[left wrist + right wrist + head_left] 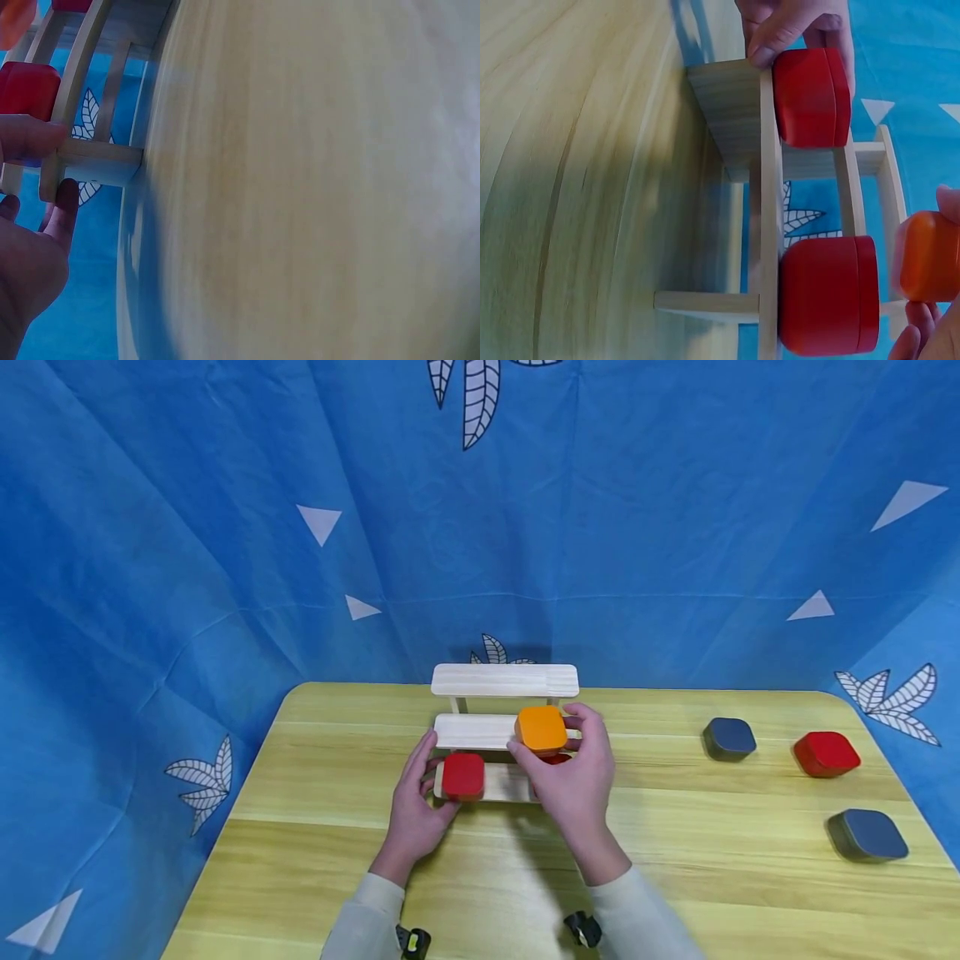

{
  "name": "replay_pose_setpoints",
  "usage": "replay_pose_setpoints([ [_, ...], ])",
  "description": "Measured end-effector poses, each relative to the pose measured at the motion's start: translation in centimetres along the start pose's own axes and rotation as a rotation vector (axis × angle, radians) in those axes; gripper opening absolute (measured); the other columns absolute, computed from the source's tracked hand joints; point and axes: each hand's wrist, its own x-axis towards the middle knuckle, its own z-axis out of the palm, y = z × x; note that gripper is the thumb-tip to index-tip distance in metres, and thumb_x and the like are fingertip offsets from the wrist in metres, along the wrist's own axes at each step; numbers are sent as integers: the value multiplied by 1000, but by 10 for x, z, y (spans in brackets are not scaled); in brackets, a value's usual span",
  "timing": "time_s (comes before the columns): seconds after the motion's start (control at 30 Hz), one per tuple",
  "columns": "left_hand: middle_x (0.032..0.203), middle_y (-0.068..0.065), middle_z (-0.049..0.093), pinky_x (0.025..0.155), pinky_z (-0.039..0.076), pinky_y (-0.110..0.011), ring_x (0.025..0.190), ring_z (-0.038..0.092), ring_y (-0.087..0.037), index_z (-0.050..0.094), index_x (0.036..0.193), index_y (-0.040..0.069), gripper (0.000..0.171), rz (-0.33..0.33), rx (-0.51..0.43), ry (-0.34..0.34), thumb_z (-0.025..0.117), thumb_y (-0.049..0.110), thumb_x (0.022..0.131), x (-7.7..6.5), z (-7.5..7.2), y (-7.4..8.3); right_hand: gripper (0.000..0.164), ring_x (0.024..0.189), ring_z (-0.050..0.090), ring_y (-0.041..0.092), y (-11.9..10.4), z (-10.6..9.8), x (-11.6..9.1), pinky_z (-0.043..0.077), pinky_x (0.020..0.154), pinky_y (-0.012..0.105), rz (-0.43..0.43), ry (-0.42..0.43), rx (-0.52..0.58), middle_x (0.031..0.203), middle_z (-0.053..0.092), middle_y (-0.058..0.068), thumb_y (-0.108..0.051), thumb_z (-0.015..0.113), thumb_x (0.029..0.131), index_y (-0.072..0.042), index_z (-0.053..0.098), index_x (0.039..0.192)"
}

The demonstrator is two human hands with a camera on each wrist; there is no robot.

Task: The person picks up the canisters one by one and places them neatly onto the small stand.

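Observation:
A stepped wooden shelf (472, 731) with three tiers stands at the table's back. My right hand (577, 785) holds a rounded-square orange box (542, 729) between thumb and fingers, over the right end of the middle tier. Whether the box touches that tier, I cannot tell. With thumb in front and fingers behind, my left hand (416, 818) grips the left end of the lowest tier, as the left wrist view shows. Beside it on that tier sits a red box (462, 777). A second red box (829, 296) is at the tier's right end, mostly hidden in the head view.
Toward the table's right side lie a dark blue box (729, 739), another red box (827, 754) and a second dark blue box (867, 835). Behind the wooden table (337, 877) hangs a blue patterned cloth (637, 527).

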Motion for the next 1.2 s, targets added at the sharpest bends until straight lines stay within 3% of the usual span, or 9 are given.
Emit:
replay_pose_setpoints([
  [0.27,158,-20,28,97,46,-59,123,49,-49,31,153,-4,91,8,11,1,73,-23,75,0,0,-1,75,82,57,21,0,7,-1,54,69,36,-14,-13,-14,112,59,3,-31,95,67,-13,54,127],
  [0.53,159,-20,27,98,45,-60,124,48,-49,31,154,-3,91,-2,0,-7,73,-22,75,0,0,0,77,81,57,20,0,13,-1,56,67,36,-47,-28,-34,112,59,4,-33,95,66,-8,55,127],
  [0.77,159,-19,27,99,45,-59,123,49,-47,30,154,-3,91,-4,1,-11,73,-22,76,0,-1,2,76,89,57,18,-5,21,0,56,71,38,-98,-50,-50,113,59,4,-36,94,66,-9,56,126],
  [1.2,159,-20,27,99,45,-59,124,49,-47,30,153,-5,90,-9,-21,-16,70,-24,75,0,-2,2,76,79,61,18,-11,36,-4,52,64,32,-99,-106,-143,108,58,3,-43,92,67,-14,55,126],
])
